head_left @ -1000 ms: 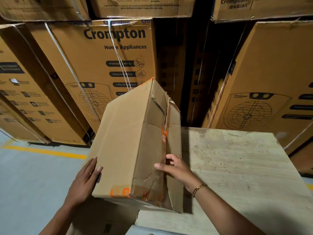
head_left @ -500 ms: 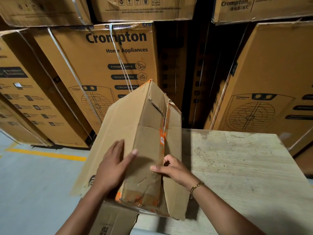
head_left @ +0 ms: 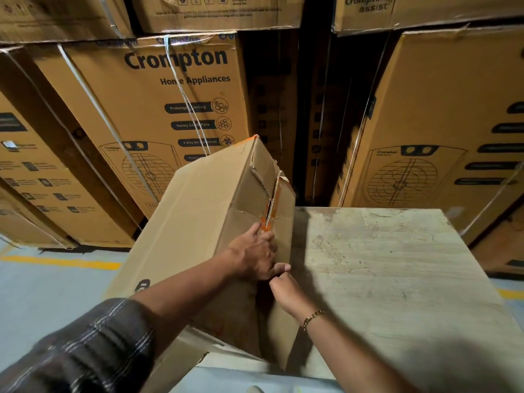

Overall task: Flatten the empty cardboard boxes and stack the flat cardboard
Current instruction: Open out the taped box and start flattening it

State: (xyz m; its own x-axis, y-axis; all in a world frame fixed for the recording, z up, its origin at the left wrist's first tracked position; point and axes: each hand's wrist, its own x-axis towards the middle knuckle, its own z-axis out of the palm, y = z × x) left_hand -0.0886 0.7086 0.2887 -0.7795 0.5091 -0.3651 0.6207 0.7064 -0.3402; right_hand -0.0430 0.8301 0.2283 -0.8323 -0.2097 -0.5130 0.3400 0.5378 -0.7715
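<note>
So the cardboard box (head_left: pixel 204 222) is tipped up on its corner at the left edge of the table (head_left: pixel 397 279), half hanging over the floor (head_left: pixel 42 293), with the taped end facing right. Both hands are at the middle seam: the left hand (head_left: pixel 255 253) has its fingers curled into the gap just below the torn orange tape (head_left: pixel 266 219), and the right hand (head_left: pixel 286 293) is hooked into the same slit a bit nearer, fingertips hidden inside. My guess is this is the flap-opening step. To do it well I'd pull the two flaps apart evenly rather than yank one side, since the far end of the seam is already ragged and the board could rip instead of folding. I'd also keep the box braced against the table so it doesn't slide off. The table is pale, scuffed wood with bare space on the right for stacking. The room looks like a warehouse: strapped appliance cartons (head_left: pixel 175 109) stacked high along the far side, grey floor, and a yellow line (head_left: pixel 62 262) at left.
</note>
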